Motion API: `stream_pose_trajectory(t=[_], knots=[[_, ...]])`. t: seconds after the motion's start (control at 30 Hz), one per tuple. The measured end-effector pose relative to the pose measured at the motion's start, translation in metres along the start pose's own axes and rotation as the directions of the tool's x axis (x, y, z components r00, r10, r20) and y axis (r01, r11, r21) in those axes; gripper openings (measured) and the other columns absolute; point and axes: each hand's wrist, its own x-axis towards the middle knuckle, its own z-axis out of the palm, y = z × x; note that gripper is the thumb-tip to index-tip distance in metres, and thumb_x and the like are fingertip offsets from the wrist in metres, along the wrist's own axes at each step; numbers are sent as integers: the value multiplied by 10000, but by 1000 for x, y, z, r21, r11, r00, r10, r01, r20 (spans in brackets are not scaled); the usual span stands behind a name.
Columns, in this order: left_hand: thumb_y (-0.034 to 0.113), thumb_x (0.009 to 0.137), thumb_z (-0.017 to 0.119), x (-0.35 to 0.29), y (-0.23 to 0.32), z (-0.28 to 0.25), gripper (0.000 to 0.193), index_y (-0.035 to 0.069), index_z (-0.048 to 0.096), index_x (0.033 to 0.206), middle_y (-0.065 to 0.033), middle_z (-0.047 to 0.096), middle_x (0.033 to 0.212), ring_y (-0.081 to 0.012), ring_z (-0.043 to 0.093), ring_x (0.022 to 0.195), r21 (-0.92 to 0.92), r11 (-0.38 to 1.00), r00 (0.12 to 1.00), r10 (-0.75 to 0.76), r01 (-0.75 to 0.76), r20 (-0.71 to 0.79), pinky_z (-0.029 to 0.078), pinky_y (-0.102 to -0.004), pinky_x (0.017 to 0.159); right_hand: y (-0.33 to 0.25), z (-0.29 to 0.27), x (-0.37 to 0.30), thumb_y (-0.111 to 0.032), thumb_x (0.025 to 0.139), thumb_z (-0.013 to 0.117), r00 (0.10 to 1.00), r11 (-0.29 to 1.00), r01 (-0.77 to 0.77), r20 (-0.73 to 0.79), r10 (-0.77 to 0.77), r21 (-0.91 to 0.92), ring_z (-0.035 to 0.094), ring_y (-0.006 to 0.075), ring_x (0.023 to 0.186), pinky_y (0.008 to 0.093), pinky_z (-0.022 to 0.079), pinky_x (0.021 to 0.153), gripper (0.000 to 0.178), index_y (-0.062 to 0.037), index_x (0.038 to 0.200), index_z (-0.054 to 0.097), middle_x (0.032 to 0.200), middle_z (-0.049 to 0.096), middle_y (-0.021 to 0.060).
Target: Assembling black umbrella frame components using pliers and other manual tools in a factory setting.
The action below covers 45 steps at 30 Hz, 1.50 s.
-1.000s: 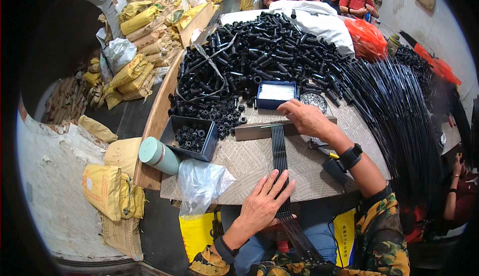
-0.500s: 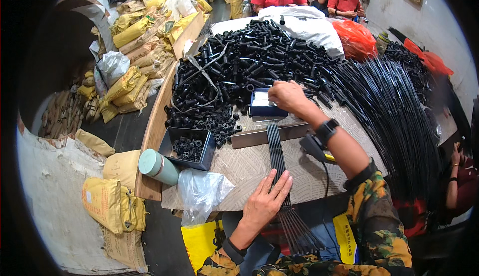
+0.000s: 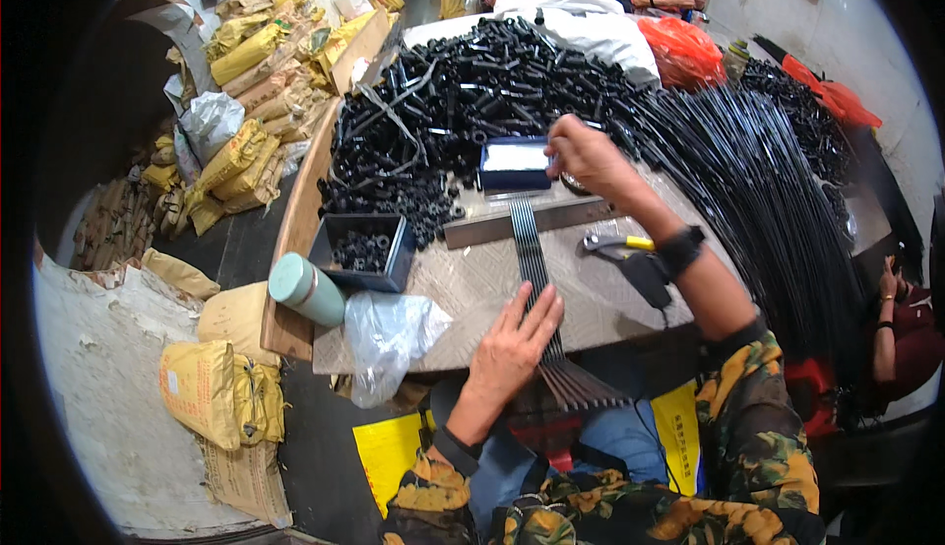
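Note:
My left hand point(image 3: 512, 346) lies with fingers stretched out on a row of thin black rods point(image 3: 528, 250). The rods run side by side across a flat metal bar point(image 3: 472, 231), and their near ends fan out past the table edge. At the right rim of a blue box point(image 3: 514, 185), my right hand point(image 3: 589, 156) is held with its fingertips pressed together; whatever is between them is too small to make out. White material point(image 3: 516, 156) fills the box. A tool with a yellow handle point(image 3: 638, 243) and a dark grip point(image 3: 645, 277) lies below my right forearm.
Black tubular parts point(image 3: 482, 82) are heaped behind the box. Long black rods point(image 3: 748, 181) cover the right side. Left stand a dark bin point(image 3: 399, 255) of small black pieces, a pale green bottle point(image 3: 307, 289) and a clear plastic bag point(image 3: 389, 338). People sit beyond the table point(image 3: 443, 314).
My right hand has drawn off the white material to the box's right edge. The view has shifted, and more of the yellow-handled tool shows. My left hand stays on the rods.

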Motion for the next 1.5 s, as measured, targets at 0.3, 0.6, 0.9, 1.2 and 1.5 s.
stream_pose_trajectory(t=[0.3,0.6,0.9,1.2,1.5], knots=[[231,616,782,21,23,-103,853,81,357,1340,-104,382,1366,-228,332,1280,-931,364,998,-60,27,6,292,-370,1026,-144,-43,-188,7,690,613,798,754,602,172,-577,-263,572,152,575,245,446,485,212,-46,894,595,737,552,57],[-20,750,644,31,49,-160,345,-44,581,1089,-179,608,1062,-209,589,993,-882,418,958,-266,215,107,463,-293,872,-135,-20,-175,-41,614,668,662,594,699,44,-749,-397,477,75,508,200,365,417,351,-153,947,670,707,482,-11],[51,689,715,49,52,-139,323,40,653,1005,-36,676,896,-133,591,793,-859,482,931,-365,172,-18,399,-247,756,-105,-4,-174,31,677,654,737,763,646,-235,-633,-29,427,77,502,200,355,404,363,-159,986,673,737,447,25],[76,694,716,52,37,-136,251,54,677,941,-26,671,838,-140,574,775,-802,597,954,-260,38,-149,374,-261,754,-108,-21,-168,1,666,630,694,670,628,-105,-712,-395,396,57,484,189,323,386,418,-201,1031,663,704,441,-14],[79,703,717,48,37,-137,240,68,683,941,-18,677,836,-104,584,764,-805,590,953,-273,59,-130,336,-260,767,-107,-8,-168,16,663,621,712,739,617,-207,-670,-270,415,69,488,190,324,389,425,-197,1028,661,697,445,-5]])
